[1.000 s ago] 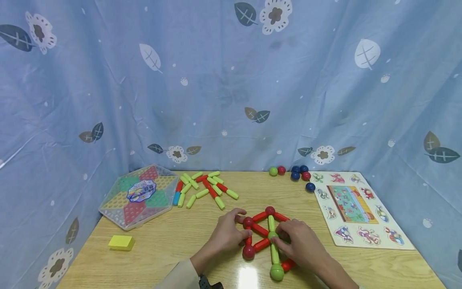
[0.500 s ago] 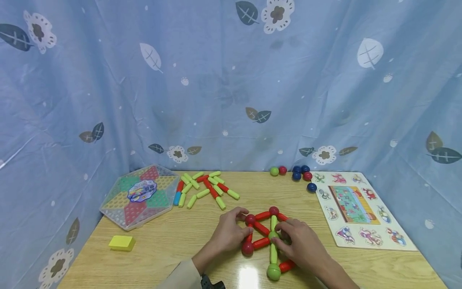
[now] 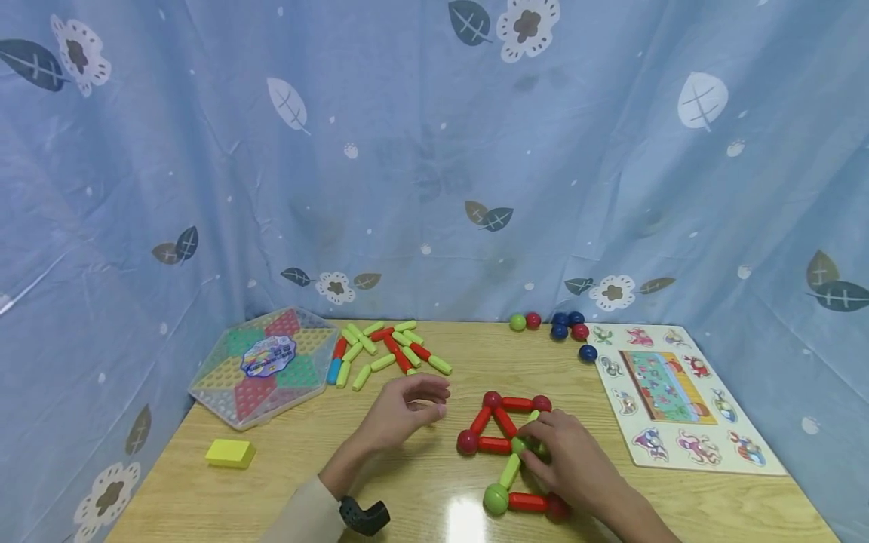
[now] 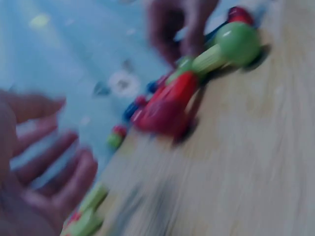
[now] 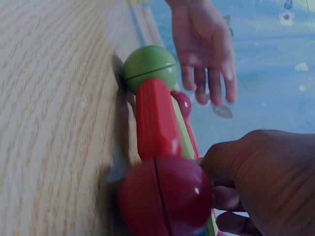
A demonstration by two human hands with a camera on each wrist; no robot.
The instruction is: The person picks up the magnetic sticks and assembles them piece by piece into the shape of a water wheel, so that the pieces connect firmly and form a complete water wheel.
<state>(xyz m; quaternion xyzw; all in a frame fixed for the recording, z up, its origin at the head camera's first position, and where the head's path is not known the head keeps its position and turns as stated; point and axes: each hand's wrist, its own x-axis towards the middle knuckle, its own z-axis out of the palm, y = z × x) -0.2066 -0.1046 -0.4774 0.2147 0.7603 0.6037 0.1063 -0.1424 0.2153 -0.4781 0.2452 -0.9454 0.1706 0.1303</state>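
Note:
Red and green rods joined by balls form a flat frame on the table, in front of the hands. My right hand (image 3: 573, 460) pinches the frame at its middle green ball (image 3: 518, 446), partly covering it and the parts to its right. Red balls, such as the left one (image 3: 467, 442), mark the upper corners. A lower green ball (image 3: 496, 499) connects through a red rod (image 3: 527, 502) to a dark red ball (image 5: 165, 196), large in the right wrist view. My left hand (image 3: 403, 411) hovers left of the frame, fingers loosely spread and holding nothing; the left wrist view is blurred.
Loose green and red rods (image 3: 383, 362) lie at the back, beside a hexagonal game board (image 3: 237, 400). Several loose balls (image 3: 560, 332) sit at the back right near a picture puzzle board (image 3: 679, 450). A yellow block (image 3: 230, 453) stands at left; a curtain (image 3: 421, 151) hangs behind.
My left hand has let go of the frame's left side and moved away to the left. The frame has turned clockwise in the head view, while the right hand keeps its hold.

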